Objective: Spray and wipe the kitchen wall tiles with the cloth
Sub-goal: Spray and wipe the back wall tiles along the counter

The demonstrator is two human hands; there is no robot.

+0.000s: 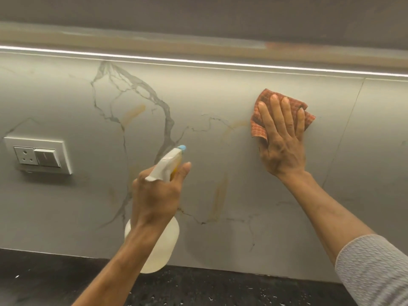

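Note:
The wall tiles (220, 102) are pale grey with dark marble veins and a few orange-brown smears. My left hand (154, 193) grips the neck of a translucent spray bottle (159, 244); its white head with a blue nozzle (182, 147) points at the wall. My right hand (282, 140) lies flat, fingers straight, pressing an orange checked cloth (258, 120) against the tile at the upper right. A vertical tile joint (344, 133) runs just right of the cloth.
A white socket and switch plate (39, 155) is set in the wall at the left. A dark speckled countertop (198, 288) runs along the bottom. A lit strip (198, 61) under the upper cabinet borders the tiles above.

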